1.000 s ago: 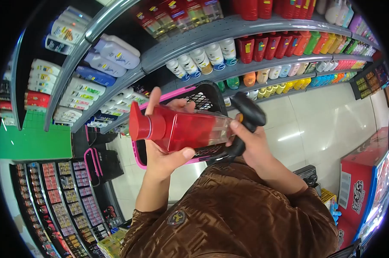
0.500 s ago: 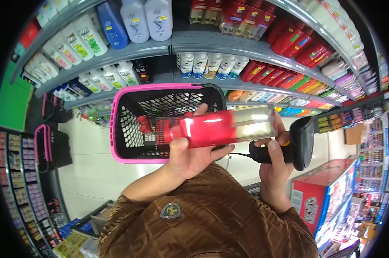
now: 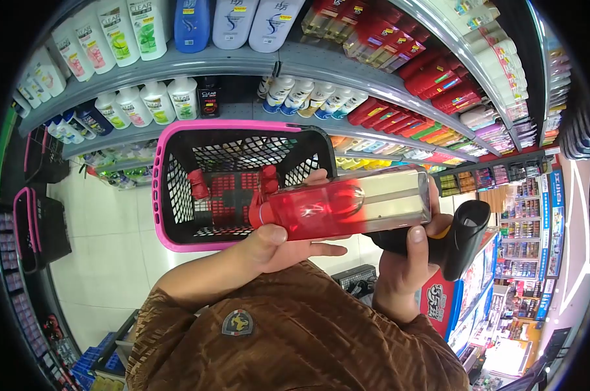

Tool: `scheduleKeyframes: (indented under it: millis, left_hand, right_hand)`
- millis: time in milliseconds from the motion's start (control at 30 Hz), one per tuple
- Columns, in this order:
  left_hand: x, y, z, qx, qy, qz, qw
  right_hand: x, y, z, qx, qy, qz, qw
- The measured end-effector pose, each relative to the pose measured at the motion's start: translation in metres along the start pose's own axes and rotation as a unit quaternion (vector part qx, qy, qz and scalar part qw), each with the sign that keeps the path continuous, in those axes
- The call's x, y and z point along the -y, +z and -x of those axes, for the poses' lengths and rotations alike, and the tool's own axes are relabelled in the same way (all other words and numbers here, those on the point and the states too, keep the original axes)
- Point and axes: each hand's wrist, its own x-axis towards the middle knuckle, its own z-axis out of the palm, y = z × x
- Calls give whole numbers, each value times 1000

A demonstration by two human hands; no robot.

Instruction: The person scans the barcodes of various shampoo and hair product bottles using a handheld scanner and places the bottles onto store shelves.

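Observation:
A red pump bottle (image 3: 301,210) in a clear box lies sideways in front of my chest. My left hand (image 3: 269,251) is closed around its pump end, with the thumb in front and fingertips showing behind. My right hand (image 3: 402,270) grips a black barcode scanner (image 3: 464,238), and its thumb and fingers also touch the clear end of the box. Behind the bottle is a black basket with a pink rim (image 3: 210,125). Inside it, red items (image 3: 198,184) show at the left and near the middle; their kind is unclear.
Shelves (image 3: 203,63) of shampoo and other bottles curve across the back. More black baskets (image 3: 50,221) with pink handles stand at the left on the pale floor (image 3: 106,260). A red and blue printed case (image 3: 438,303) is at the right, beside stocked racks.
My view has shifted to the right. The bottle's far end has come down slightly and its box shows more clearly. The scanner has tilted, and both hands keep their holds.

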Motion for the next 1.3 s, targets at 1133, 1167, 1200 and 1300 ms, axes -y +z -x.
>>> scheduleKeyframes:
  millis: [1133, 1167, 1200, 1300]
  left_hand:
    - [-26, 14, 64, -99, -30, -166, 981]
    - [-28, 20, 62, -103, -34, -170, 979]
    - [-31, 28, 60, -133, -24, -206, 969]
    - [-43, 47, 53, -191, -19, -277, 941]
  right_hand:
    - [-27, 12, 25, -53, 125, -78, 988]
    - [-29, 12, 26, -57, 127, -84, 987]
    - [-32, 12, 26, -63, 140, -97, 983]
    - [-45, 5, 30, -68, 172, -113, 976]
